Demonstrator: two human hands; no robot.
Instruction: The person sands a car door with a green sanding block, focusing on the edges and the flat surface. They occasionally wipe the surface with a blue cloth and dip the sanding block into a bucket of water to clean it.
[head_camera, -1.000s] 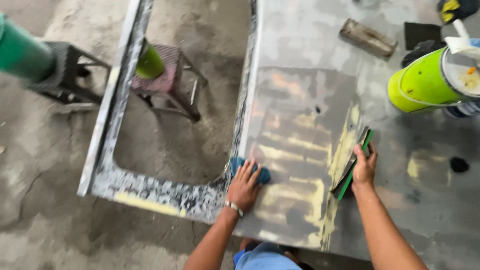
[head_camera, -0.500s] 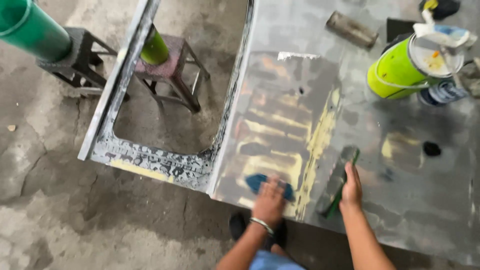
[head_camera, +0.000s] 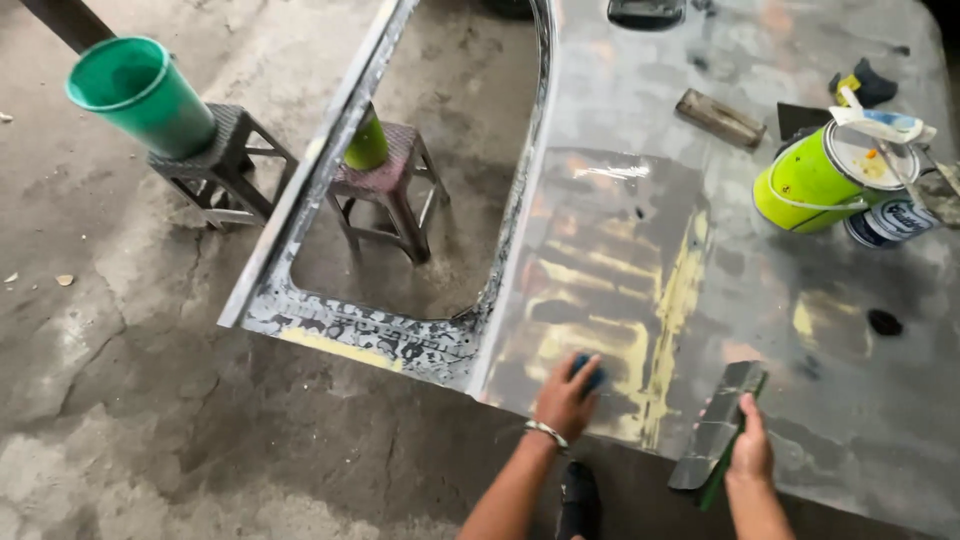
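A person bends over a grey car panel (head_camera: 800, 400) lying flat and wet in a workshop, the left hand (head_camera: 563, 402) pressing a blue pad (head_camera: 590, 373) onto its near edge, fingers closed over the pad. The right hand (head_camera: 750, 455) pinches a green-backed sanding sheet (head_camera: 722, 428), its grip tight on the lower end while the upper end lies on the metal. Compared with a second ago, both hands sit lower on the panel: the pad has slid down from beside the window cut-out (head_camera: 430, 180) to the strip of yellow filler (head_camera: 672, 320) near the edge, and the sheet has come down with it. By the look of it, the rubbing has moved off the upper patch, which now shines bare and streaked, and on to the lower border. A lime tin (head_camera: 810, 185) and a second can (head_camera: 890, 222) stand far right on the panel; a green bucket (head_camera: 140, 95) rests on a stool (head_camera: 215, 165) on the concrete floor (head_camera: 110, 400).
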